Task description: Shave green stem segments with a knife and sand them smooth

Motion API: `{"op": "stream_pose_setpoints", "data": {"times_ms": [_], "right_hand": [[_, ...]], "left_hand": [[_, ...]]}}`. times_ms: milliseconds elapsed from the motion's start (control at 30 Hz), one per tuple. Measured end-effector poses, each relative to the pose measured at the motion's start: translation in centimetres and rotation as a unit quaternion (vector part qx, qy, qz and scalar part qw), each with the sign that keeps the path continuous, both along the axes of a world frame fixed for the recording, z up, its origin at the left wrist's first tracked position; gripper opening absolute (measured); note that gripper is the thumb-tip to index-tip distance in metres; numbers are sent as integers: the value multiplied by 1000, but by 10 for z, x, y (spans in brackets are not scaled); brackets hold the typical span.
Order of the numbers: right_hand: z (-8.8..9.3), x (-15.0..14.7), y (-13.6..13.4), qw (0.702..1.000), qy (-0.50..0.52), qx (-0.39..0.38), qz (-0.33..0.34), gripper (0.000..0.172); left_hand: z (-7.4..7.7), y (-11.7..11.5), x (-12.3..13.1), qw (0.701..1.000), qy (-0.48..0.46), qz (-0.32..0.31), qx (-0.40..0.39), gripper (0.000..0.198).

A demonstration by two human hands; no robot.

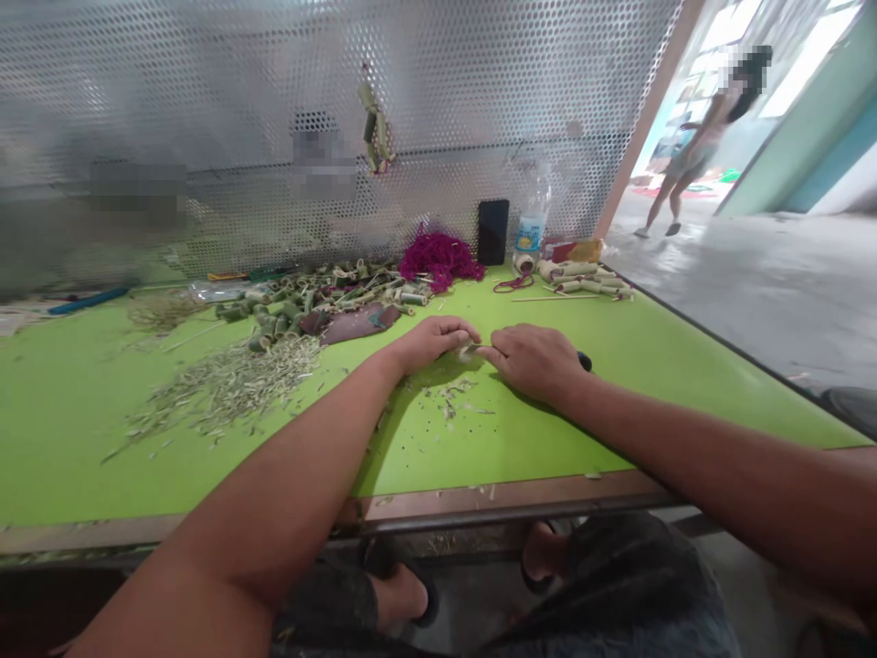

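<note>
My left hand is closed around a small pale piece of bamboo, mostly hidden by the fingers. In my right hand is a knife; the end of its black handle sticks out behind the palm. The knife's blade points left and meets the bamboo piece, though its edge is too small to make out. Both hands are low over the green tabletop. Pale shavings lie just below the hands, and a larger heap of shavings spreads to the left.
Cut bamboo tubes are piled behind the heap, beside purple string. A phone and a plastic bottle stand against the perforated metal panel. More bamboo pieces lie at right. A person walks beyond.
</note>
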State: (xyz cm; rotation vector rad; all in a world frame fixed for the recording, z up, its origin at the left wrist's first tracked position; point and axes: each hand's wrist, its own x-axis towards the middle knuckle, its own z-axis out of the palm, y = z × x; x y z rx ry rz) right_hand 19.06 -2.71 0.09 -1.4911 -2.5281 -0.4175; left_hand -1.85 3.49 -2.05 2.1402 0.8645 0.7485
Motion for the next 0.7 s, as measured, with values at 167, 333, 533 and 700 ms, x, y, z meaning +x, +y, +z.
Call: {"op": "stream_pose_setpoints", "data": {"times_ms": [167,333,533,700], "right_hand": [[-1,2,4,1000,1,1,3,55],[-3,1,6,1000,0,1,8,56],[-4,-1,7,1000,-16,11,9,56],[-2,-2,9,999,-37,-10,16,54]], "left_hand": [[1,-1,0,1000,-13,-19,-14,33],[0,0,0,1000,-11,-13,-8,32],[-1,2,1,1000,-14,-9,-11,32],[-6,6,2,999,-30,-7,-30,34]]}}
